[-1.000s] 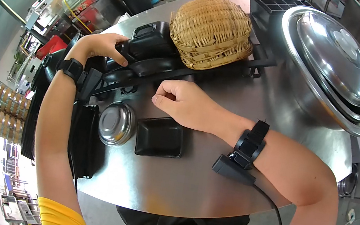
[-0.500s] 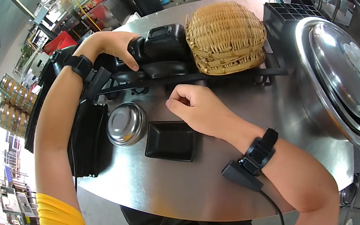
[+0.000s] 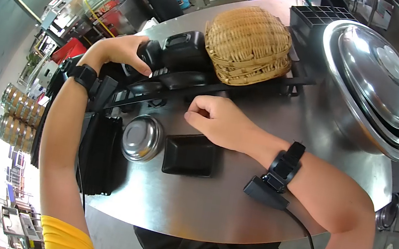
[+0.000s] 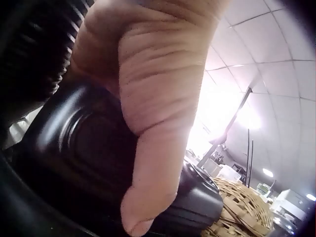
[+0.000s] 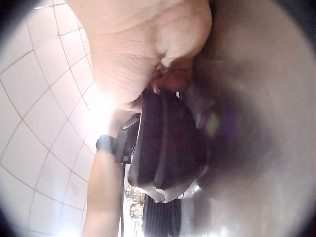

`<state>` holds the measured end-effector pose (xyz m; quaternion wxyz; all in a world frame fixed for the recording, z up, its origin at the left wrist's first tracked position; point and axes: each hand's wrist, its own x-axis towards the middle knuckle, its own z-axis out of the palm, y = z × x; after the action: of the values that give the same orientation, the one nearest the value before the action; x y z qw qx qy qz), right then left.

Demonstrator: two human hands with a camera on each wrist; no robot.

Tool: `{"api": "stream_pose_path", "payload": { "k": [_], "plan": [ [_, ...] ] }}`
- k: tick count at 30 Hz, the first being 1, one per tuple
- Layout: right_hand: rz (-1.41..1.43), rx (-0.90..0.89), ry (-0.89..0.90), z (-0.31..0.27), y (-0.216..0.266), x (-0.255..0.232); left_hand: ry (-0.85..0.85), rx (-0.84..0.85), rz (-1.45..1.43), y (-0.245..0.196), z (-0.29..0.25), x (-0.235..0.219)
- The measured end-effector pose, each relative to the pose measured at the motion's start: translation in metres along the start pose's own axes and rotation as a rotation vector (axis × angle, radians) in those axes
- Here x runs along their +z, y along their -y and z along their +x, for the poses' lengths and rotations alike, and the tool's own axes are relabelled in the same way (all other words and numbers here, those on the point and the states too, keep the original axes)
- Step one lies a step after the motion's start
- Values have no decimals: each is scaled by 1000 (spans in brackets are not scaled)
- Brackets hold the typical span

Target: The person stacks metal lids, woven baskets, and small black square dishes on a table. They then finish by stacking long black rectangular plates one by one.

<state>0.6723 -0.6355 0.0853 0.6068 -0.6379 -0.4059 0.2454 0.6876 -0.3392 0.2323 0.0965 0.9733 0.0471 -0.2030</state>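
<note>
At a dark rack, my left hand (image 3: 119, 52) grips a glossy black dish (image 3: 150, 53) at the end of a row, thumb over its near side. In the left wrist view the thumb lies across the black dish (image 4: 94, 136); most of the fingers are hidden. My right hand (image 3: 223, 123) is loosely curled above the steel table, holding nothing. Just in front of it lies a rectangular black tray (image 3: 189, 155). A stack of round steel bowls (image 3: 142, 138) stands left of the tray.
More black dishes (image 3: 185, 49) sit in the rack, beside an upturned wicker basket (image 3: 247, 46). A large lidded steel pot (image 3: 373, 84) stands at right, near a black gridded container (image 3: 321, 16). A ribbed black stack (image 3: 99, 155) is at the table's left edge.
My left hand and its dish have shifted slightly away from the row, leaving a small gap beside the other dishes. The right hand holds its pose. The head view has swung a little.
</note>
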Motion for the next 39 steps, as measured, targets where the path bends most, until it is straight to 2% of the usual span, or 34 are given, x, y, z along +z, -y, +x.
{"api": "stream_pose_path", "payload": {
  "k": [4,7,10,11,13,14,17,21,23,25,27,31,33,34,37,39],
  "plan": [
    [22,29,22,-2,0,-1,-78,19,-27,-10,-39,-19],
    [14,2,10,-1,0,-1,-57,41,-12,-28,-78,-22],
    [14,-20,20,-1,-2,-2,152,-12,-124,-60,-117,-8],
    [19,-17,32,-1,-2,-2,179,90,19,-60,-127,1],
    [1,-14,30,0,-2,-2,389,199,31,-79,-144,27],
    [27,-24,21,1,-7,0,413,313,29,-83,-152,44],
    [36,-19,24,1,-5,0,659,318,-52,-87,-161,89],
    [75,8,45,-1,-1,1,624,286,-150,-80,-167,122],
    [36,75,81,-1,1,-2,535,280,-186,-70,-166,127],
    [39,84,81,-1,2,-2,500,283,-180,-63,-169,129],
    [48,68,84,-1,1,-2,247,474,-74,-57,-175,132],
    [57,56,92,-1,0,-3,170,446,59,-68,-187,127],
    [51,60,88,-2,1,-2,177,318,-139,-69,-193,129],
    [45,60,81,-2,2,-2,175,316,-141,-70,-196,130],
    [51,46,91,-1,0,-2,100,335,-221,-68,-200,129],
    [38,45,88,-1,1,-4,-46,442,-138,-56,-196,121]
  ]
}}
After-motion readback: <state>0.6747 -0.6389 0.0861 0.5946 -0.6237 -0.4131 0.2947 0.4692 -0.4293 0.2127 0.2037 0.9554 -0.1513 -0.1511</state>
